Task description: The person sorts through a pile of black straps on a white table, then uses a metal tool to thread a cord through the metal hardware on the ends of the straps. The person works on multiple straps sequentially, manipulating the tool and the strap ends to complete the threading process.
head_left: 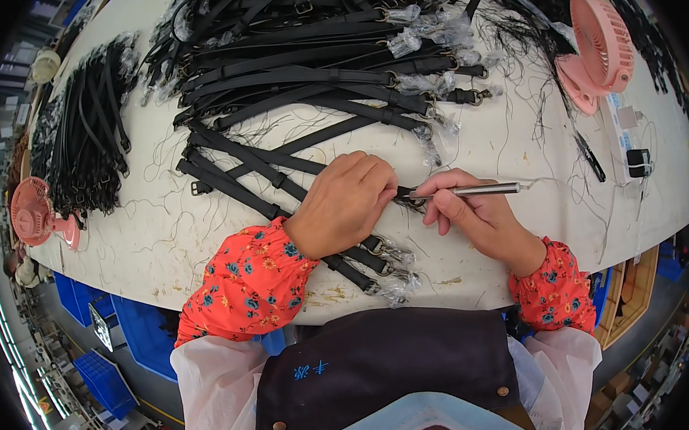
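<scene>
Right fingers [447, 180] grip silver tool [486, 190], tip indistinct | left fingers [381, 178] hold black strap [403, 193], contact hidden

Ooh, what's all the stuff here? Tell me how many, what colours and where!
table: one, whitish, middle
straps: too many to count, black, heaped on the table
buckles: many, metallic, on straps
plastic wrap: many bits, clear, around strap ends
threads: countless, dark, scattered on the table
fans: two, pink, upper right and left
slim tool: one, black, table's right
plug: one, black, right edge
bins: several, blue, lower left
apron: one, dark, bottom
silver pen-shaped tool: one, silver, right hand
sleeves: two, flowery red, forearms
hands: two, bare, centre
</scene>
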